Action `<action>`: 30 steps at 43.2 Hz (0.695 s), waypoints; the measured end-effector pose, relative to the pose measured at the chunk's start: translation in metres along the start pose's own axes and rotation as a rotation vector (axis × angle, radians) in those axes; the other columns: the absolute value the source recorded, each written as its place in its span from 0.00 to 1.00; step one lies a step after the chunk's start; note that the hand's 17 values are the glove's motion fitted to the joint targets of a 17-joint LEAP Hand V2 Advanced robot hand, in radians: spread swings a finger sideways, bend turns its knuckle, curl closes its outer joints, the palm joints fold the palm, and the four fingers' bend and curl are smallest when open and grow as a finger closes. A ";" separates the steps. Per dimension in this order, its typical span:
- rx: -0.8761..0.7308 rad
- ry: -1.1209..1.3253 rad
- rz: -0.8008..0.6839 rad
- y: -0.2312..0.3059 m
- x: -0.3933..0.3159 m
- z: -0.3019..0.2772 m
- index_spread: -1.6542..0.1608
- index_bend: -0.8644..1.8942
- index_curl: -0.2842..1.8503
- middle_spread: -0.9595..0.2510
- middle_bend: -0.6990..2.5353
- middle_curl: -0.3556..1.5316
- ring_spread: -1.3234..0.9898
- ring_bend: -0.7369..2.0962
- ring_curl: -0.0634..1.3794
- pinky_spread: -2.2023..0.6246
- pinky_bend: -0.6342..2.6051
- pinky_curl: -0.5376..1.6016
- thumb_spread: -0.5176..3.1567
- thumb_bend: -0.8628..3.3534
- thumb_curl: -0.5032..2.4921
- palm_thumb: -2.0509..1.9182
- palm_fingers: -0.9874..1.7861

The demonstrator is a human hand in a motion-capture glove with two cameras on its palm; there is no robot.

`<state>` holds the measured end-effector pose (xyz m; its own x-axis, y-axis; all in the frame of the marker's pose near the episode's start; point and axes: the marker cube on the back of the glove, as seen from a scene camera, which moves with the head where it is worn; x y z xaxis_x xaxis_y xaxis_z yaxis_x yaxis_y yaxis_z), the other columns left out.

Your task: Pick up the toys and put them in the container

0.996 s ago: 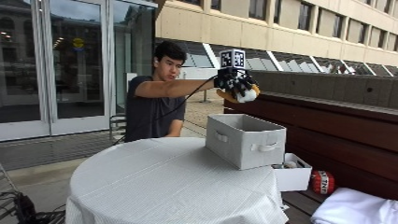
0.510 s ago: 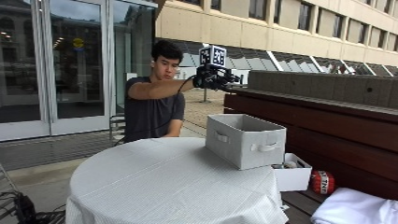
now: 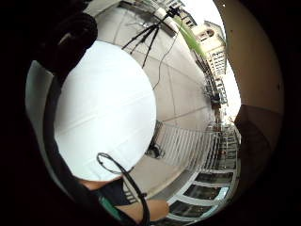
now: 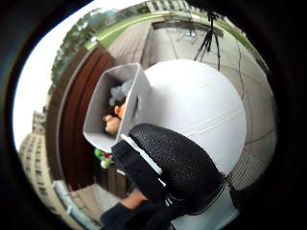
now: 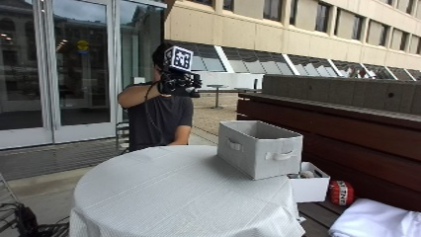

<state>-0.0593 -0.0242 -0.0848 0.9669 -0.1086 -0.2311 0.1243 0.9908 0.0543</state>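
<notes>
right hand: the gloved right hand [image 5: 178, 83] is raised to head height in front of the seated person, well above the table and apart from the container. whether its fingers are straight or curled cannot be told; nothing can be seen held in it.
palm views: the thumb side view has a black gloved finger [image 4: 172, 163] across the foreground, with the table and container far beyond it. the little finger side view shows the white tabletop [image 3: 106, 113] from high up, and paving with a tripod [image 3: 150, 30] past it.
container: a grey fabric container [image 5: 258, 148] with handle loops stands upright on the table, near the edge toward the wooden bench.
toys: toys [image 4: 115, 115] lie inside the container, seen in the thumb side view: an orange-and-tan figure and something grey and fluffy. what they are exactly is hard to tell.
table: a round table [image 5: 171, 197] under a white cloth that hangs over the rim; the person sits behind it.
beside the table: a small white box [image 5: 309, 185] sits just beside the container, lower, on the bench [image 5: 342, 133] side. a red and white object [image 5: 341, 192] lies near it, and white cloth [image 5: 378, 222] is heaped close by.
other toy: a green and white toy [image 4: 102, 158] shows outside the container, on the bench side.
</notes>
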 end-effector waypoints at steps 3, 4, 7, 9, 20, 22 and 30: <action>-0.009 0.011 0.022 0.009 0.010 0.002 0.74 0.35 0.21 0.74 0.28 0.41 0.52 0.43 0.28 0.74 0.56 0.42 0.43 0.18 0.25 0.48 0.32; -0.015 0.016 0.028 0.013 0.013 0.002 0.74 0.35 0.21 0.74 0.28 0.41 0.52 0.43 0.28 0.74 0.56 0.42 0.44 0.18 0.25 0.48 0.32; -0.031 0.017 0.038 0.022 0.025 0.005 0.74 0.36 0.21 0.74 0.28 0.42 0.52 0.41 0.27 0.74 0.55 0.41 0.44 0.18 0.24 0.48 0.31; -0.045 0.007 0.036 0.027 0.033 0.008 0.74 0.36 0.22 0.75 0.28 0.42 0.52 0.40 0.26 0.74 0.53 0.41 0.44 0.18 0.23 0.47 0.30; -0.053 0.016 0.051 0.046 0.069 0.030 0.79 0.37 0.24 0.77 0.28 0.42 0.51 0.37 0.25 0.73 0.45 0.37 0.43 0.18 0.21 0.47 0.31; -0.051 0.016 0.050 0.050 0.073 0.032 0.80 0.38 0.25 0.78 0.28 0.42 0.50 0.36 0.25 0.73 0.44 0.37 0.43 0.18 0.21 0.47 0.31; -0.189 0.040 0.241 0.077 0.073 0.028 0.81 0.38 0.26 0.78 0.27 0.41 0.49 0.34 0.25 0.72 0.42 0.37 0.43 0.18 0.20 0.47 0.32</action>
<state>0.0273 0.0420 -0.0703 0.9536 0.1306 -0.2713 -0.1545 0.9856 -0.0686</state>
